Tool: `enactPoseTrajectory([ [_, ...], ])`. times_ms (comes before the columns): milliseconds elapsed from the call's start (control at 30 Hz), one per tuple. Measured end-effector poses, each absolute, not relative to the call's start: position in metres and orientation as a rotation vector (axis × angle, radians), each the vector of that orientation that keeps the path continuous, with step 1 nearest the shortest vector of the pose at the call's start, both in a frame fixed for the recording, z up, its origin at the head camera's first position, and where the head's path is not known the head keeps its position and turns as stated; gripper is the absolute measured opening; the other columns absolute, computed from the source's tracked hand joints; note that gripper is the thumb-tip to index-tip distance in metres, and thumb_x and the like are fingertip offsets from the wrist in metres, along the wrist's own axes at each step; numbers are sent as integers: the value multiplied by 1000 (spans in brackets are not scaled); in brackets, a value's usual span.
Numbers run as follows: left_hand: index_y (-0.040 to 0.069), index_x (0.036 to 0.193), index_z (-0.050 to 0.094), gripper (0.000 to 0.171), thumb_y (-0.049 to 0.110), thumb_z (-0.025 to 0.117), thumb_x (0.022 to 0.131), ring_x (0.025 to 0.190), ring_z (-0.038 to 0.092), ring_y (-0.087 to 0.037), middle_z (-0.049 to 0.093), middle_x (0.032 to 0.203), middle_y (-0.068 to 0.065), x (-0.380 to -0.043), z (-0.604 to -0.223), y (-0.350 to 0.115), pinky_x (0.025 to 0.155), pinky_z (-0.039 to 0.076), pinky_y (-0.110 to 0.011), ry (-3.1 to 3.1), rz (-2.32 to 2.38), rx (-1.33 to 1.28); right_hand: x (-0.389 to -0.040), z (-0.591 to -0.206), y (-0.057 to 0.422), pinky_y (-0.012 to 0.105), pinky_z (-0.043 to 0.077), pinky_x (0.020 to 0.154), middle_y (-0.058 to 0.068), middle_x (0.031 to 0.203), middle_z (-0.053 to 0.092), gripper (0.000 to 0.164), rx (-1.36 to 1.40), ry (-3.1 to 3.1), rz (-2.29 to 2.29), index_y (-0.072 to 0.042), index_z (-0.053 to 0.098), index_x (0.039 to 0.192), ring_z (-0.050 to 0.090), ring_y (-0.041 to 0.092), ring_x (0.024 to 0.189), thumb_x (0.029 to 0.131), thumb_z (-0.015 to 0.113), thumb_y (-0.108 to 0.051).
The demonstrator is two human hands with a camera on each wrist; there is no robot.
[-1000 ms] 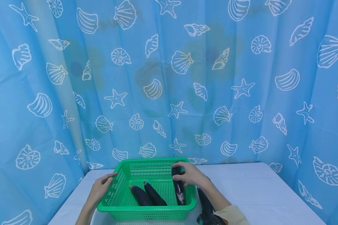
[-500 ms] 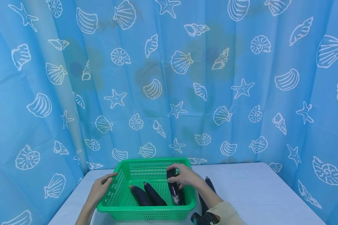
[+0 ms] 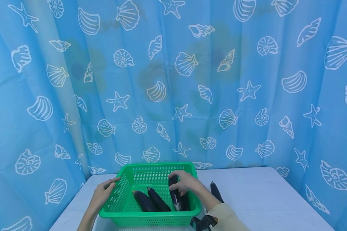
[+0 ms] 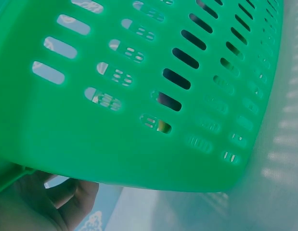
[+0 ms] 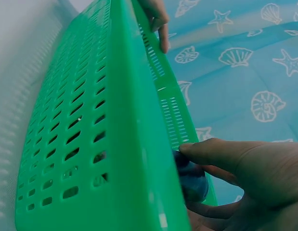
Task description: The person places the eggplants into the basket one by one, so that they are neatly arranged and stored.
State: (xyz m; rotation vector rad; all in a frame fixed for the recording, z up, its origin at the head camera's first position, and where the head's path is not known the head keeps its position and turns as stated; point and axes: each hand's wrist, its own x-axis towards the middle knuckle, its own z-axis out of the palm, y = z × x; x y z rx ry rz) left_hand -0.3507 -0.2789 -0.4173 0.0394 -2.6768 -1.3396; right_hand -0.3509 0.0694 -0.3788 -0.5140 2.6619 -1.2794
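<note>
A green perforated plastic basket stands on the table. My left hand holds its left rim; the left wrist view shows bent fingers at that rim. Inside the basket's right part, my right hand grips a dark purple eggplant near its upper end, thumb and fingers around it. The eggplant slants, its lower end near the front wall. Another eggplant lies just right of it, partly hidden. Two more, a thicker eggplant and a slimmer eggplant, lie side by side at left.
Outside the basket, right of it, an eggplant lies partly behind my right forearm. The table has a white cover. A blue shell-print curtain hangs behind and at both sides. A black device sits at my right wrist.
My right hand has moved left and slightly toward me with the eggplant, away from the basket's right wall. The eggplant beside it now shows. My left hand has stayed on the rim.
</note>
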Motion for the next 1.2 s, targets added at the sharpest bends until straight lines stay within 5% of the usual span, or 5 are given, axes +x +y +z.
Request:
enactPoseTrajectory([
  [567, 13, 141, 55, 41, 27, 41, 105, 135, 43, -48, 45, 148, -25, -350, -418, -278, 110, 42, -62, -2682, -1340, 33, -357, -387, 61, 42, 64, 56, 23, 130, 54, 41, -436, 2659, -1238, -12, 64, 124, 62, 26, 63, 84, 75, -6],
  [1200, 14, 141, 54, 41, 26, 37, 106, 132, 45, -49, 46, 147, -26, -349, -418, -280, 109, 43, -61, -2688, -1326, 7, -358, -391, 50, 44, 65, 60, 27, 119, 60, 43, -307, 2615, -1274, -10, 65, 124, 67, 30, 69, 84, 74, -1],
])
